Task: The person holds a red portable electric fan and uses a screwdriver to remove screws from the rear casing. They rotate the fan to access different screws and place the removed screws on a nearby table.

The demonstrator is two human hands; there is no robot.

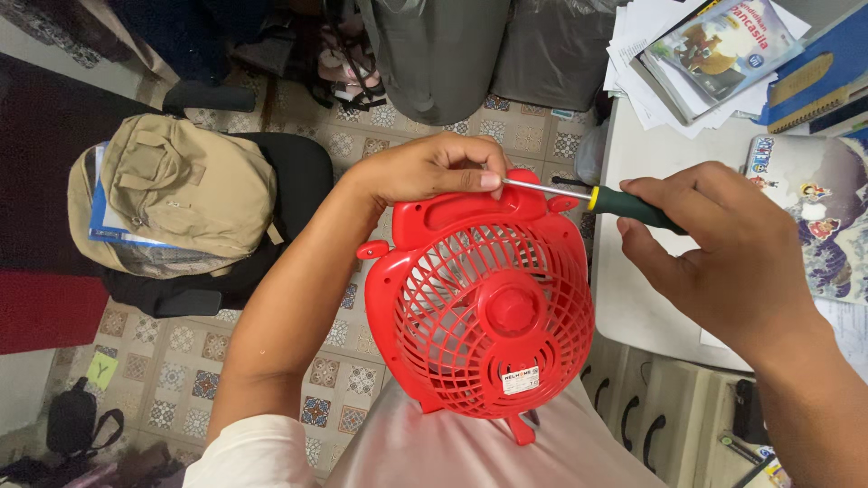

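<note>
Tiles [353,361] in a patterned print cover the floor below you, and a white table [651,298] fills the right side. One black chair [298,181] stands at left, carrying one tan backpack [181,194] with a blue folder tucked under it. Two grey bags [443,54] lean side by side at the top, with sandals just beside them. On the table you have one stack of papers and books [714,54] at the far edge and one laptop [823,217], covered in stickers, at the right. One small black pouch [72,420] lies on the floor at lower left.

One red fan [488,298] rests on your lap, grille facing up, between both arms and just beside the table edge. Your left hand [434,167] curls over the fan's top handle, thumb and forefinger pinched on the metal shaft of the one screwdriver [624,206], near its tip. Your right hand [723,253] wraps loosely round the green handle, fingers bent and closed on it, with the yellow collar showing. The shaft lies almost level across the fan's top rim; your left fingertips hide the tip, so you cannot tell what it touches.
</note>
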